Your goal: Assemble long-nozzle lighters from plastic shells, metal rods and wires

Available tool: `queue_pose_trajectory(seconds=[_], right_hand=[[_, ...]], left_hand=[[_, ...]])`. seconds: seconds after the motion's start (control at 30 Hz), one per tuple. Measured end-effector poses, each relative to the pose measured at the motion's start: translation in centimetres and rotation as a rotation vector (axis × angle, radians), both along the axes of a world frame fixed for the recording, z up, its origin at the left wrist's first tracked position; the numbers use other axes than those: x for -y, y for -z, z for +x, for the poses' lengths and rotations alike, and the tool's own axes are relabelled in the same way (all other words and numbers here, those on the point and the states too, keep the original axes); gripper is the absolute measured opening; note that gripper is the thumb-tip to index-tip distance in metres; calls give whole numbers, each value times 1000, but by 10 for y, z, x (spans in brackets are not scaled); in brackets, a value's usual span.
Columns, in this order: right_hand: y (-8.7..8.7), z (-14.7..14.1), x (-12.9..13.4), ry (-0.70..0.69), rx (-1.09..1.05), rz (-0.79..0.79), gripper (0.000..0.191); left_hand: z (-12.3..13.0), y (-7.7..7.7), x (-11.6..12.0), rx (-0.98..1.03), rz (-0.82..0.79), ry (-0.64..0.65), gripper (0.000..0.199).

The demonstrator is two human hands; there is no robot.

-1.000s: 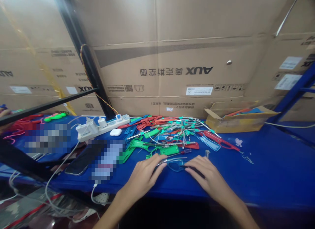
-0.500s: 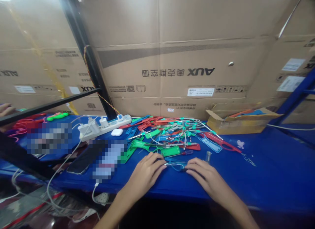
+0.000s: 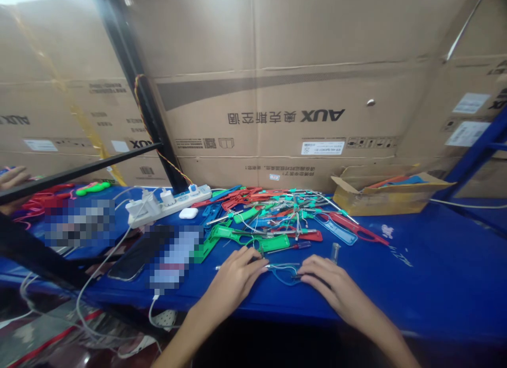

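Note:
A blue lighter casing (image 3: 285, 281), the long-nosed kind with a looped trigger guard, spans the gap between my hands. A white wire crosses its top. My left hand (image 3: 242, 270) is closed around the nose end, and a metal tip (image 3: 218, 267) pokes out beyond it. The fingers of my right hand (image 3: 330, 278) pinch the handle end, where a small dark piece shows at the fingertips; most of the handle is hidden. Just behind lies a screwdriver (image 3: 295, 246) with a purple-red handle. A small clear cylinder (image 3: 335, 253) stands behind my right hand.
Beyond my hands spreads a pile of lighter parts, including a green casing (image 3: 275, 244) and a red casing (image 3: 356, 228). A cardboard box (image 3: 386, 203) sits right. Left are a power strip (image 3: 174, 207), earbud case (image 3: 188, 213) and dark phone (image 3: 138, 254). Another person's hand (image 3: 13, 177) shows far left.
The blue casing has turned slightly, showing more of its loop and wire. Its metal tip now shows left of my left hand. Both hands keep nearly the same place.

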State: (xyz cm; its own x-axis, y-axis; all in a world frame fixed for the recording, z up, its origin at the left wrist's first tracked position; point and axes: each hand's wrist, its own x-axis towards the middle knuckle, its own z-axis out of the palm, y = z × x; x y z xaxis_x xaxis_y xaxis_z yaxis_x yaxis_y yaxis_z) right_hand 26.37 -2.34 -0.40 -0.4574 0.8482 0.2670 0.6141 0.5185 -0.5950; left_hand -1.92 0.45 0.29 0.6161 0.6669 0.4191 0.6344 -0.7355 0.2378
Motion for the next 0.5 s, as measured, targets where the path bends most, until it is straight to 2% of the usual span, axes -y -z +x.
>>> queue_pose_trajectory(seconds=[0.3,0.5], right_hand=[[-4,2,1,-21,-29,-7,20],[-3,2,0,-13,-56,12,19]], left_hand=[[0,0,2,-5,-17,45,26],[2,-5,4,-66,26,26,26]])
